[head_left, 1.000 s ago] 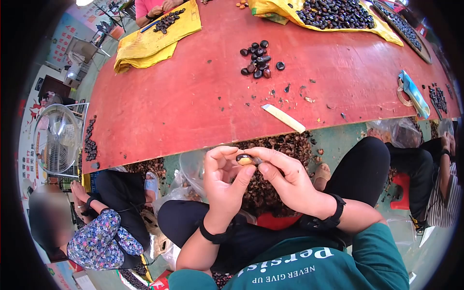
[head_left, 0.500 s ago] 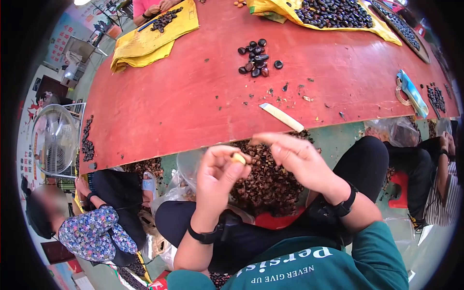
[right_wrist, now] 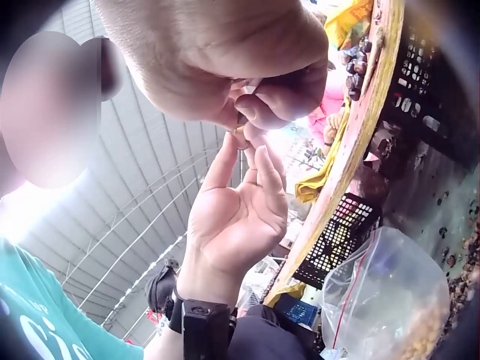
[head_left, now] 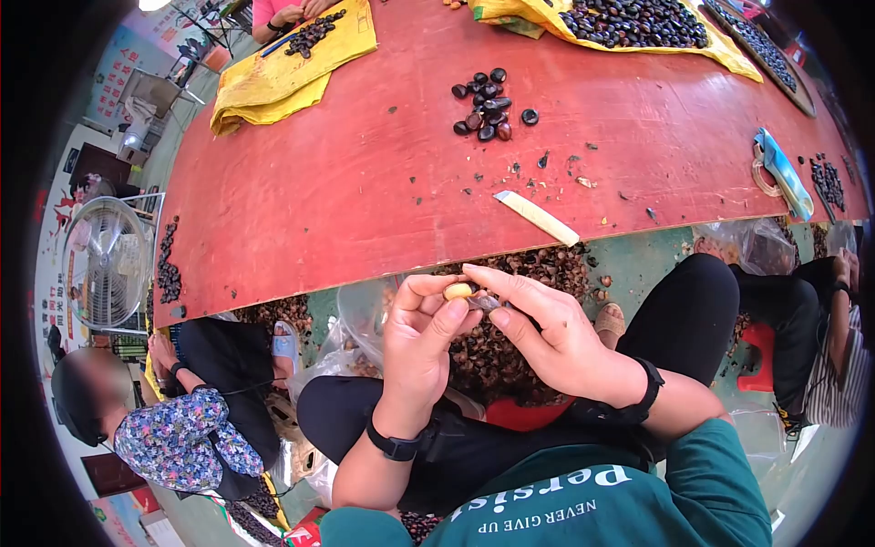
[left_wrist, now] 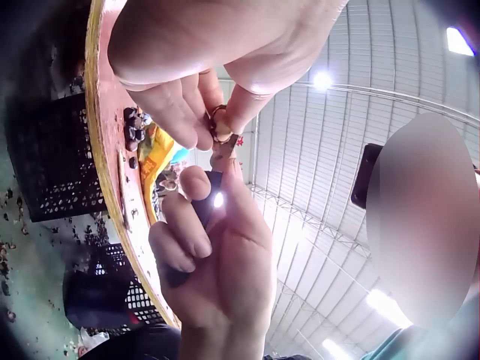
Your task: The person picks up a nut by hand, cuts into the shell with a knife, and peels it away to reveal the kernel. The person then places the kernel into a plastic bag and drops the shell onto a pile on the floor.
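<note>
Over the lap, my left hand [head_left: 417,346] pinches a small yellow nut kernel [head_left: 458,291] between thumb and fingers. My right hand [head_left: 570,351] meets it, thumb and fingers pinching a small dark piece [head_left: 483,301] against the nut; whether this is a tool or shell I cannot tell. In the left wrist view the nut [left_wrist: 222,133] shows a brown rim, and the right hand [left_wrist: 232,255] below has a dark object [left_wrist: 206,206] between its curled fingers. In the right wrist view, the left hand [right_wrist: 240,217] reaches up to the nut [right_wrist: 240,133], partly hidden by fingers.
The red table [head_left: 319,191] holds a small pile of dark nuts [head_left: 488,105], a pale strip-shaped object [head_left: 536,219] near the edge, and yellow sacks [head_left: 292,73]. Below lie brown shells [head_left: 501,365]. People sit at both sides; a fan [head_left: 108,260] stands left.
My right hand moved away from the nut and has come back against it. The nut showed dark shell over yellow earlier; now mostly yellow shows. My left hand keeps its pinch.
</note>
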`<control>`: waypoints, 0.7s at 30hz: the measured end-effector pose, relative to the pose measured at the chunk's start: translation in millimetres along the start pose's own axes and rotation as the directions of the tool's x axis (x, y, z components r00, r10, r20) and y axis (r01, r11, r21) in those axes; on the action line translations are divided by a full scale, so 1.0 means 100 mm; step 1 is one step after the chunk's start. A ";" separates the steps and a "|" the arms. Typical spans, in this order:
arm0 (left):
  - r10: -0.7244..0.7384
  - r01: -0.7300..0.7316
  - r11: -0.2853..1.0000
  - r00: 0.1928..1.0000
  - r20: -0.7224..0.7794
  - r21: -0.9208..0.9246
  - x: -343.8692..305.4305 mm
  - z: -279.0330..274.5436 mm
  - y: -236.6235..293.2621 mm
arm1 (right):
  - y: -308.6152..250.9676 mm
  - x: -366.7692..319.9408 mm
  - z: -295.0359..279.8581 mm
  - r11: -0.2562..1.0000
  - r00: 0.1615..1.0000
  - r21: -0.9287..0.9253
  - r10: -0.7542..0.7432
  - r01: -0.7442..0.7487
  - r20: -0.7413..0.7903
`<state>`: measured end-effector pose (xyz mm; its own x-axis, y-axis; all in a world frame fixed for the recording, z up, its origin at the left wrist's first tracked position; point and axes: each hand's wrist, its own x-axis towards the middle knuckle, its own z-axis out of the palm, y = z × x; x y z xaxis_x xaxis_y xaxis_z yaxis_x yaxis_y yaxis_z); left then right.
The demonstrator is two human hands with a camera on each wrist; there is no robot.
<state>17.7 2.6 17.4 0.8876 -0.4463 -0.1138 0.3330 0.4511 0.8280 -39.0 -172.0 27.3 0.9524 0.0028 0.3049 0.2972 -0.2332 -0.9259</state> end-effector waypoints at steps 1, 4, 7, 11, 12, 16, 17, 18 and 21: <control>0.005 -0.005 1.000 1.000 -0.001 -0.004 0.00 -0.02 -0.01 | -0.02 0.00 -0.02 0.999 0.999 -0.003 0.032 -0.032 0.015; 0.032 -0.031 0.998 0.999 -0.005 0.045 -0.01 -0.02 -0.02 | -0.03 -0.01 -0.03 0.998 0.998 -0.017 0.065 -0.065 0.021; 0.074 -0.075 0.990 0.997 0.011 0.123 -0.01 -0.02 -0.02 | 0.01 0.00 -0.03 0.999 0.999 0.011 0.045 -0.045 0.004; 0.122 -0.119 0.979 0.992 -0.009 0.165 -0.03 0.09 -0.04 | 0.08 -0.02 0.02 0.997 0.998 0.070 0.048 -0.045 -0.040; 0.087 -0.084 0.992 0.996 -0.027 0.098 -0.03 0.12 -0.03 | 0.06 -0.03 0.03 0.998 0.998 0.029 0.050 -0.049 -0.045; 0.003 -0.006 0.997 0.999 -0.046 -0.074 -0.02 0.10 -0.03 | 0.00 -0.04 0.08 0.995 0.996 -0.088 0.049 -0.056 -0.077; -0.002 -0.001 0.996 0.999 -0.040 -0.092 -0.01 0.08 -0.04 | 0.00 -0.03 0.09 0.993 0.995 -0.107 0.046 -0.055 -0.087; 0.004 -0.008 0.997 0.999 -0.042 -0.081 -0.01 0.08 -0.05 | 0.02 -0.03 0.10 0.996 0.995 -0.083 0.030 -0.038 -0.099; 0.052 -0.052 0.999 0.997 -0.056 -0.001 -0.02 0.07 -0.08 | 0.07 -0.02 0.13 0.999 0.995 -0.028 0.013 -0.016 -0.100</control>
<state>11.3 -5.5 14.6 0.9201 -0.3785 -0.1010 0.2866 0.4747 0.8322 -38.4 -161.5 17.3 0.9444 -0.0977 0.3138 0.2801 -0.2599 -0.9241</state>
